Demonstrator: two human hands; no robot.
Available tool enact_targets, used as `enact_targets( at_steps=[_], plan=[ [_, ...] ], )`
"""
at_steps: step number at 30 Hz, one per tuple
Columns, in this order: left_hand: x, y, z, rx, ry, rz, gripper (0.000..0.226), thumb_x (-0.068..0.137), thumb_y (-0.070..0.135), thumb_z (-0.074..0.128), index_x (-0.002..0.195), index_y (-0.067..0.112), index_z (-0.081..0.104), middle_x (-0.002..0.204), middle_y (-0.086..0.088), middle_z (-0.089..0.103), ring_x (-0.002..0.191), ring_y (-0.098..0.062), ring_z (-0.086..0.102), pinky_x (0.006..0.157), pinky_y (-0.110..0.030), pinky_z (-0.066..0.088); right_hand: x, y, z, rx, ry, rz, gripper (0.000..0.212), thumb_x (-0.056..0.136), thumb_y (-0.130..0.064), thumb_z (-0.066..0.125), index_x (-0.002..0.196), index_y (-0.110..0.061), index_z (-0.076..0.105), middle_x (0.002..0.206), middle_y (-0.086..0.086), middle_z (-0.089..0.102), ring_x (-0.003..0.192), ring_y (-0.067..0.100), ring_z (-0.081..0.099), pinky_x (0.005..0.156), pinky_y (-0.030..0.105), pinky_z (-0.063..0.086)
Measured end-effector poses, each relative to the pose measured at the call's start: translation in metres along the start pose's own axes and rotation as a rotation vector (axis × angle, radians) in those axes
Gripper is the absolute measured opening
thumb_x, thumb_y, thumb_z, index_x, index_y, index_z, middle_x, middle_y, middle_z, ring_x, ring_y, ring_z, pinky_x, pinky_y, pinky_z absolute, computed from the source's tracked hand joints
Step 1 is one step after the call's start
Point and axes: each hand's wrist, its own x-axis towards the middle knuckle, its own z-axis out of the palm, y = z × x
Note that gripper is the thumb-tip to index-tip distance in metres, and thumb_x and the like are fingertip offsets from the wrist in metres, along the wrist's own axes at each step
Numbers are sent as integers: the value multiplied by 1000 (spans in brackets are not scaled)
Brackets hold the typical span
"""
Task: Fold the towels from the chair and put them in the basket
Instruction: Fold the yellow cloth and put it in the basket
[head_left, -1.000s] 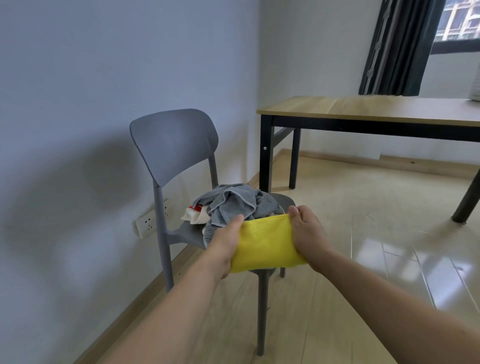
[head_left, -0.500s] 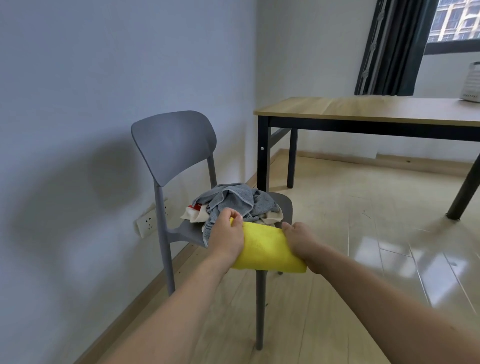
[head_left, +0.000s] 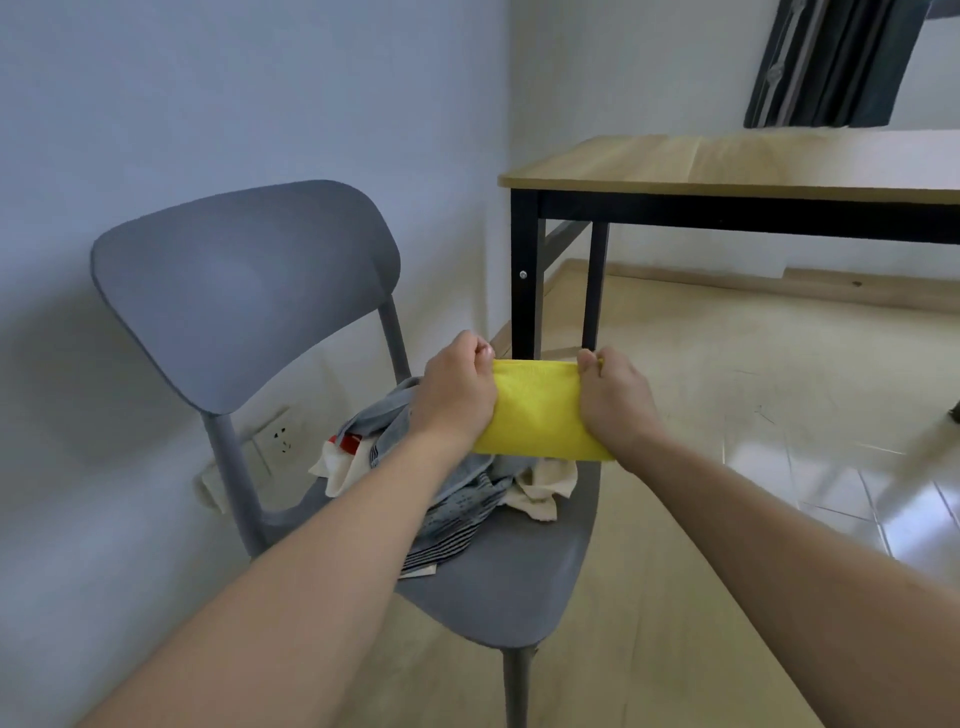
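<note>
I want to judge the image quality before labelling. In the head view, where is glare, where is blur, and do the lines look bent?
Head view: window glare shines on the floor tiles at right; the far right edge is smeared by motion blur; the table edge and the chair back bow from wide-angle distortion; the yellow towel and both hands stay fairly sharp; a soft chair shadow lies on the wall.

A folded yellow towel is held up above a grey chair, pinched at its left end by the left hand and at its right end by the right hand. A heap of unfolded towels, grey, striped and cream, is seen on the chair seat below the hands. A wooden table with black legs is seen to the far right, near the wall. A wall socket is seen behind the chair.
</note>
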Motion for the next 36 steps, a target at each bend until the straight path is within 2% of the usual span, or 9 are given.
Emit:
enact_targets(
  at_steps=[7,12,15,18,20,22,24,29,36],
  plan=[
    [61,38,-1,-20,-50,-40,19,101,19,43,83,15,49,76,8,48,74,-15,45,58,-23,23,50,-40,-39,57,3,128,24,101,-33,35,106,-16,51,100,-1,49,92,18,45,78,29,32],
    [125,141,-65,-45,-95,-68,22,102,21,40,90,9,55,80,4,53,74,-14,47,54,-20,29,77,-150,-126,93,55,177,23,99,-34,43,108,-17,53,94,-5,48,89,15,45,77,29,32],
    [157,220,-117,-68,-103,-85,22,102,20,39,96,8,57,83,5,53,75,-12,46,56,-11,33,84,-225,-191,134,82,227,23,96,-39,49,107,-19,53,96,-6,49,90,15,47,76,30,34],
    [166,296,-165,-81,-154,-189,22,102,21,39,96,9,57,85,6,53,78,-12,47,56,-19,30,73,-283,-253,220,109,434,37,92,-46,53,114,-17,51,110,0,52,99,20,50,81,34,40],
    [157,335,-190,-80,-189,-274,21,102,22,39,92,12,53,85,4,54,78,-14,48,61,-27,30,57,-308,-287,272,29,662,45,92,-52,48,114,-13,50,110,4,52,100,24,50,83,36,43],
    [147,360,-206,-74,-209,-311,20,102,22,39,91,11,52,86,1,55,79,-17,50,63,-28,31,43,-325,-313,276,-96,785,43,93,-52,45,109,-13,51,102,5,52,95,26,52,76,36,48],
    [140,380,-218,-82,-227,-305,21,101,22,40,91,9,54,85,0,57,80,-19,52,65,-29,34,32,-337,-332,250,-163,751,42,96,-46,43,112,-9,55,98,5,53,92,26,53,75,35,47],
    [146,410,-219,-161,-248,-374,24,100,28,43,95,9,56,82,4,54,79,-15,50,67,-28,34,36,-347,-355,210,-73,595,44,100,-42,35,108,-3,56,98,6,52,91,22,47,81,35,38],
    [178,465,-186,-296,-352,-480,21,99,29,42,93,15,57,81,7,52,78,-13,48,65,-30,36,73,-344,-424,311,-40,515,34,99,-42,39,115,-16,53,109,3,52,98,20,47,83,32,35]
  ],
)
